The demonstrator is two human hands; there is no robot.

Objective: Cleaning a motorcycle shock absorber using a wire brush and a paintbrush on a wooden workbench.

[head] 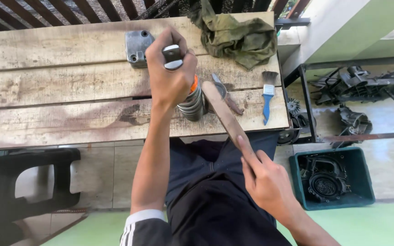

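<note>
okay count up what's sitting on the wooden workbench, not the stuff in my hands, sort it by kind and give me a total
Grey metal cover plate: 1
Olive green rag: 1
Blue-handled paintbrush: 1
Total: 3

Left out as held: the finned metal cylinder under the left hand and the wooden stick in the right hand. A small metal tool behind the stick is too hidden to identify.

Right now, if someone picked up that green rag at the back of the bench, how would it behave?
The green rag would probably droop limply, since it lies in crumpled folds. It looks light for its bulk. It seems unlikely to roll or slide on the rough wooden bench.
</note>
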